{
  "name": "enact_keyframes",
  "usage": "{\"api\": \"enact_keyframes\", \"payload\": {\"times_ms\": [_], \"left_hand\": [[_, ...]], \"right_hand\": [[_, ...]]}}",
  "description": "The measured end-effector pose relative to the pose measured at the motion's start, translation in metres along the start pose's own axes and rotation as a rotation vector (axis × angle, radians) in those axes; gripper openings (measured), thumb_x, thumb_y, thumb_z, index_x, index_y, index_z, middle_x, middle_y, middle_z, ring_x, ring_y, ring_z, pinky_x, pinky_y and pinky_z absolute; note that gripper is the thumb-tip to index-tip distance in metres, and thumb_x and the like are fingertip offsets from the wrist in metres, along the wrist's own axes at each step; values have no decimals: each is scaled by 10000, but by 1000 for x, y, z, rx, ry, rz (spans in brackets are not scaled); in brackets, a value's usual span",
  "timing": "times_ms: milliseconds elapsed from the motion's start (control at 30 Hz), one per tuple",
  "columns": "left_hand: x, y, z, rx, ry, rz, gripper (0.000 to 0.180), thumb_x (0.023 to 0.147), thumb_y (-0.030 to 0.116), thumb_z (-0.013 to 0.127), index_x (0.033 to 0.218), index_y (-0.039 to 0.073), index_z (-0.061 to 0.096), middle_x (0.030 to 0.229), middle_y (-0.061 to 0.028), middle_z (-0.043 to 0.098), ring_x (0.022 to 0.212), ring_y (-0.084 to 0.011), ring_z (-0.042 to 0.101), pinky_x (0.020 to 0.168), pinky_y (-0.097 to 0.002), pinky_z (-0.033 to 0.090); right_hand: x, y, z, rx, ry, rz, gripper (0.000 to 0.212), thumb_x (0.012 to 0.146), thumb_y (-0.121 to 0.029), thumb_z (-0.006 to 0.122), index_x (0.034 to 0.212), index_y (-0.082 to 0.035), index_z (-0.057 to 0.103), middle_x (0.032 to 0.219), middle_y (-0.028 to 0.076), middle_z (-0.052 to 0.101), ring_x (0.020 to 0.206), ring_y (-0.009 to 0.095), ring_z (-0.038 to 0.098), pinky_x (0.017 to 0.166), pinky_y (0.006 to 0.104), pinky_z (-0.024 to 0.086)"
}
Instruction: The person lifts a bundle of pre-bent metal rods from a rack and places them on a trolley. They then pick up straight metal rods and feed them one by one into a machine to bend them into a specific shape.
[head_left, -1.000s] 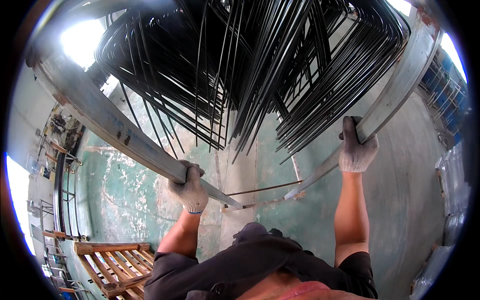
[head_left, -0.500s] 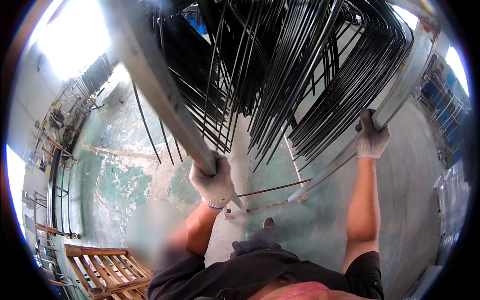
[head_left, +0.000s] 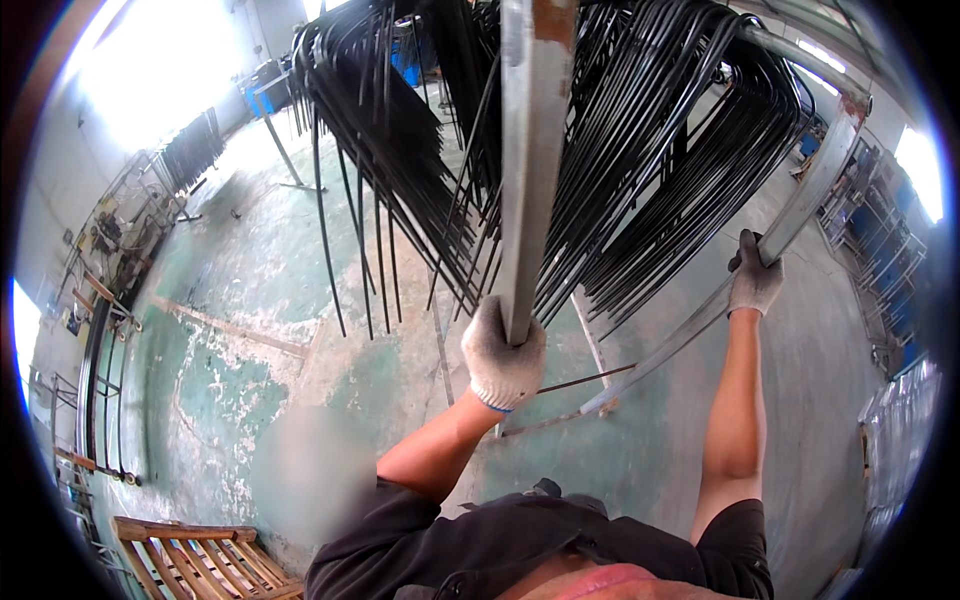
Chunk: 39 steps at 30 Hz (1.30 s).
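Observation:
A tall metal rack stands in front of me, hung with many bent black rods [head_left: 640, 190] whose lower ends dangle over the floor. My left hand [head_left: 503, 355], in a whitish work glove with a darker palm, is wrapped round the rack's near upright post [head_left: 530, 170]. My right hand [head_left: 755, 275], gloved the same way, grips the right-hand post [head_left: 810, 190] with the fingers curled over it. A curved lower bar [head_left: 670, 350] of the rack runs below, between the two hands.
At the lower left a wooden pallet [head_left: 205, 560] lies on the worn green floor [head_left: 230, 400]. Wheeled racks [head_left: 100, 380] line the left wall. To the right are wrapped stacks [head_left: 905, 430] and metal frames with blue parts [head_left: 885, 260].
The near post and my left hand have swung to the right in view, now more upright. My right hand has shifted slightly right and down with its post, both still gripping.

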<state>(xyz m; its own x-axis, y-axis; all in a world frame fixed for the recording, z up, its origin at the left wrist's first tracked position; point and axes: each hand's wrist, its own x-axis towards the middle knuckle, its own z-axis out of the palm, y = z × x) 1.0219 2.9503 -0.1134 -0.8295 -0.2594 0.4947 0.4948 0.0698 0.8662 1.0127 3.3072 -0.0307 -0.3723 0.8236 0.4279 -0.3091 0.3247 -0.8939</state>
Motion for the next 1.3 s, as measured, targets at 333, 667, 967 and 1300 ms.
{"api": "enact_keyframes", "payload": {"times_ms": [333,667,967,1300], "left_hand": [[118,-36,61,184,-22,76,149,827,57,684,953,13,618,752,-209,642,707,-426,671,653,-412,542],[248,-89,86,294,102,99,104,843,35,654,882,19,558,681,-185,569,589,-335,569,593,-396,499],[377,-165,65,294,168,124,90,856,21,625,945,13,615,730,-160,603,646,-298,604,647,-387,511],[528,-244,-24,349,116,217,152,838,25,623,988,3,630,780,-157,634,689,-300,627,675,-382,519]], "right_hand": [[94,71,116,17,-16,-50,242,915,-187,793,1014,12,695,746,19,623,602,117,577,554,280,447],[132,83,249,75,-6,1,301,928,-211,812,1052,30,682,813,34,650,666,109,587,596,279,469],[126,95,384,108,-66,-75,243,932,-172,800,1028,25,694,779,40,652,644,117,587,588,296,458],[77,105,539,-20,-29,-164,280,899,-206,821,1052,-9,695,774,18,656,656,101,604,607,281,476]]}}
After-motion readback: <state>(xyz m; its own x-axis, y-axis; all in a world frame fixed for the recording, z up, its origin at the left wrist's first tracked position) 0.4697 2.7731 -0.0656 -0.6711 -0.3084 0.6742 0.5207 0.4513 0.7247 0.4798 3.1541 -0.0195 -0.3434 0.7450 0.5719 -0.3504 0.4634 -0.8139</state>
